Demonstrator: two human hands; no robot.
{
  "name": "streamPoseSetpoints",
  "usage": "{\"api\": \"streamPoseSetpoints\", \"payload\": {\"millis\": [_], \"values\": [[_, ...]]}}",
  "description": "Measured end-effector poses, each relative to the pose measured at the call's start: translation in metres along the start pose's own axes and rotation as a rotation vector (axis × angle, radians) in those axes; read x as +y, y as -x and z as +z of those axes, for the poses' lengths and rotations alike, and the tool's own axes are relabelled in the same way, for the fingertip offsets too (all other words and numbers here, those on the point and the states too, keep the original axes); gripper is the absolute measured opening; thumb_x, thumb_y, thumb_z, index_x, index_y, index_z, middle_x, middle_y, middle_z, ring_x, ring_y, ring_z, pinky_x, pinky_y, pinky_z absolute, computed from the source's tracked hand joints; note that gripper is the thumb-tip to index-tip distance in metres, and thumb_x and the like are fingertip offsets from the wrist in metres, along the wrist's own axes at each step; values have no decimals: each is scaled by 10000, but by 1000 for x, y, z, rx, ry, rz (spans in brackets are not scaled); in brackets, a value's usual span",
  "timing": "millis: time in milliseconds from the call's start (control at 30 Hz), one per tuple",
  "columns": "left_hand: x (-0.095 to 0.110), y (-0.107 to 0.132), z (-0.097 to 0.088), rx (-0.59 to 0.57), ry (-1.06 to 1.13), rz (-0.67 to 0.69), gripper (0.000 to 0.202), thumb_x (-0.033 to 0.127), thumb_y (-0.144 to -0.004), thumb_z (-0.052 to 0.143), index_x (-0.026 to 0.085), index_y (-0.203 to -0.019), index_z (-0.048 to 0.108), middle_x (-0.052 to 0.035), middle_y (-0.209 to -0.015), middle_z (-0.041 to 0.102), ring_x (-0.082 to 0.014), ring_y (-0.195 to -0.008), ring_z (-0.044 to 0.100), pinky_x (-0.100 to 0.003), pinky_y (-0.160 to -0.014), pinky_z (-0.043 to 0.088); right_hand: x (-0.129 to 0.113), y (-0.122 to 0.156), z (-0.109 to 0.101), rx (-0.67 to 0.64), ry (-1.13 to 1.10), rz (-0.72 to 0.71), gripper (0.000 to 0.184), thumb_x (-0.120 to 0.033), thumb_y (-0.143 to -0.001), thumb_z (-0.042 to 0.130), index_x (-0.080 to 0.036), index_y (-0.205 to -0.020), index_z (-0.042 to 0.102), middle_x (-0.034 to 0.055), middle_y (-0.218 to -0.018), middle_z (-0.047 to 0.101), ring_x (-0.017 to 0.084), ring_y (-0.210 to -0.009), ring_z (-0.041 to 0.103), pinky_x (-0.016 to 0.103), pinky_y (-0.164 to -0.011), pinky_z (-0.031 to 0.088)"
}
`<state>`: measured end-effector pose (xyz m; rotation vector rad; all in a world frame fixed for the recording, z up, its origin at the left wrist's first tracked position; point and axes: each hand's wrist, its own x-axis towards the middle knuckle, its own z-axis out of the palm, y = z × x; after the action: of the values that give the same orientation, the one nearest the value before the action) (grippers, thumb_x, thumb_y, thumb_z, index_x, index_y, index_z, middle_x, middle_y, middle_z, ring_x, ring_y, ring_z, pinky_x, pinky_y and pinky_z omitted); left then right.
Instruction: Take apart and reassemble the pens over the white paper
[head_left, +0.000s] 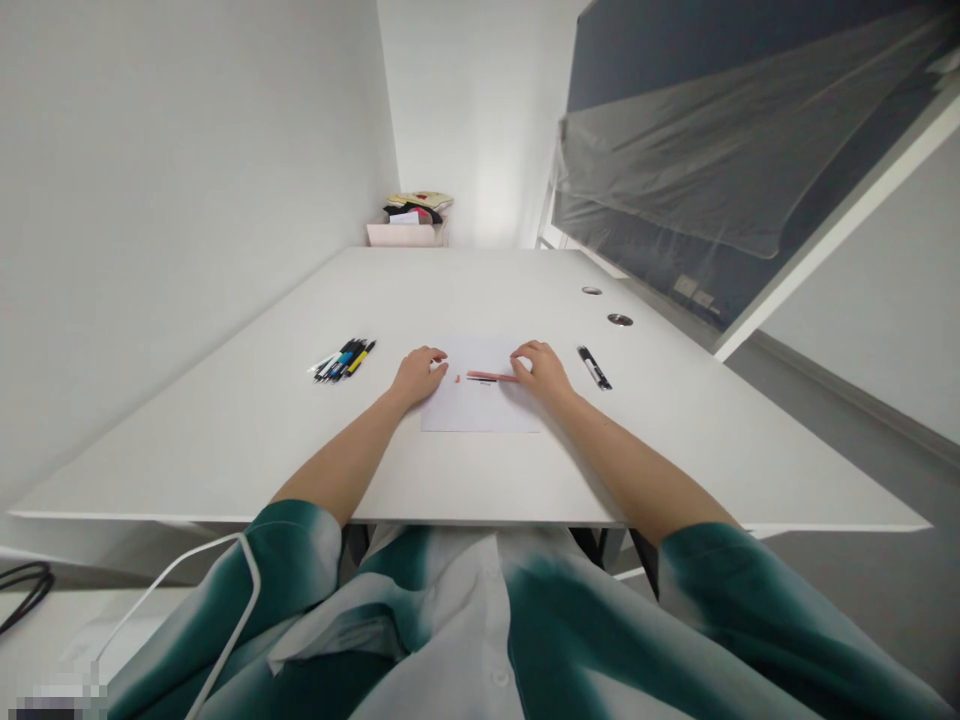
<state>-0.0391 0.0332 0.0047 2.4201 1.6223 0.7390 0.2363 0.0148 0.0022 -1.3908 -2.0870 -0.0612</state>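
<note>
A white sheet of paper lies on the white table in front of me. On it rests a slim pink pen, with a small pink piece, perhaps its cap, just to its left. My right hand pinches the right end of the pink pen with curled fingers. My left hand rests on the paper's left edge, fingers curled in a pinch; what it holds, if anything, is too small to see.
A bunch of several pens lies to the left of the paper. A black pen lies to the right. Two round cable holes sit beyond it. A box with clutter stands at the table's far end.
</note>
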Motion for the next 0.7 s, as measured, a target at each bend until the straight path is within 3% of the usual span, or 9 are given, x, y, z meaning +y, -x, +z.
{"api": "streamPoseSetpoints", "payload": {"millis": [133, 233, 400, 700], "values": [[-21, 1, -9, 18, -115, -101, 354, 298, -913, 450, 192, -1174, 664, -99, -1248, 631, -239, -1151, 565, -384, -1040, 413, 33, 3, -7, -28, 91, 178, 342, -229, -908, 450, -125, -1109, 706, 151, -1129, 660, 267, -1071, 564, 383, -994, 402], [-26, 3, -11, -48, -203, -182, 398, 315, -927, 436, 210, -1265, 619, -106, -1360, 568, -268, -1222, 526, -403, -1050, 403, 43, 7, -6, -124, 163, 252, 388, -216, -916, 443, -128, -1224, 662, 145, -1261, 624, 256, -1140, 557, 352, -1017, 393], [-23, 5, -10, -132, -270, -199, 426, 321, -951, 378, 208, -1301, 593, -128, -1402, 533, -287, -1254, 510, -419, -1051, 400, 38, 9, -3, -239, 238, 271, 354, -227, -928, 438, -191, -1168, 695, 115, -1232, 651, 246, -1122, 585, 330, -981, 412], [-28, 4, -5, -109, -270, -192, 421, 332, -950, 383, 222, -1294, 599, -120, -1407, 532, -285, -1267, 507, -414, -1063, 397, 35, 9, -5, -232, 260, 266, 350, -230, -913, 443, -197, -1147, 701, 108, -1215, 665, 248, -1085, 602, 328, -946, 431]]}}
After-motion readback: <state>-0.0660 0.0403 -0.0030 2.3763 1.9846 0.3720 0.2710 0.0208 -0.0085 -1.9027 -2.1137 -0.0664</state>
